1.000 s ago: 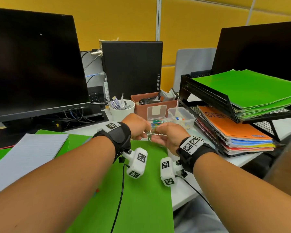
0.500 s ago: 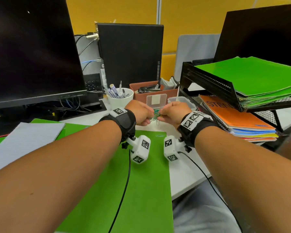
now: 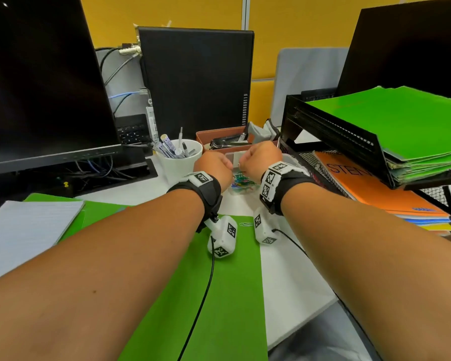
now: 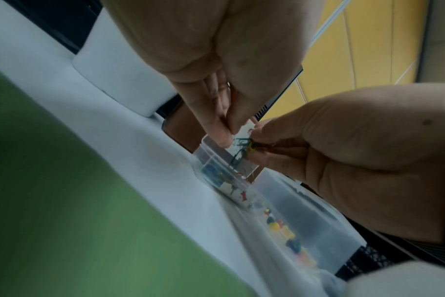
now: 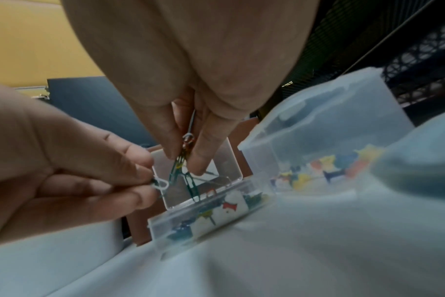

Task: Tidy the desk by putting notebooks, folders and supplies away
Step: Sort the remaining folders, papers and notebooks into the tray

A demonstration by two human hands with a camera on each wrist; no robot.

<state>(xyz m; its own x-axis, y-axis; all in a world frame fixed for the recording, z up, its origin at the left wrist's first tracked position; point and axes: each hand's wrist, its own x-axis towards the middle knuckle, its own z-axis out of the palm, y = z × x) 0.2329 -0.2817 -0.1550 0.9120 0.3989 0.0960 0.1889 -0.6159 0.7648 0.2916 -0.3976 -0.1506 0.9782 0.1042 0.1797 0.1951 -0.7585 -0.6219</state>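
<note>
- A small bunch of coloured paper clips [image 5: 184, 160] is pinched between the fingertips of the right hand [image 3: 262, 157], dangling right above the open clear clip box [image 3: 241, 187]
- One white clip [image 5: 161, 183] is pinched by the left hand [image 3: 212, 166], fingers curled in tight on it; both fists are held knuckle to knuckle over the box
- The clip box is sat on the white desk [image 3: 292, 277] at roughly 12 o'clock from the wrists, lid [image 5: 224, 160] flipped up at the back, more coloured clips seen inside
- A second clear tub [image 5: 325, 138] with coloured push pins in it is parked just beside the clip box, at its 3 o'clock
- One stray silver clip [image 3: 246, 224] is left lying on the desk at 6 o'clock from the box, right at the edge of the green folder [image 3: 219, 295] that's spread under the forearms
- A lined notepad [image 3: 29, 230] is laid over another green folder at 9 o'clock
- A white cup [image 3: 180, 162] full of pens is found at 10 o'clock from the hands, a brown tray [image 3: 220, 136] with a black stapler in it at 12 o'clock behind the box
- At 2 o'clock a black mesh rack [image 3: 331, 136] is stacked with green folders [image 3: 391, 121] on top and an orange notebook [image 3: 370, 188] on a coloured pile below
- Dark monitors are stood at 10 and 2 o'clock, yellow partition behind
</note>
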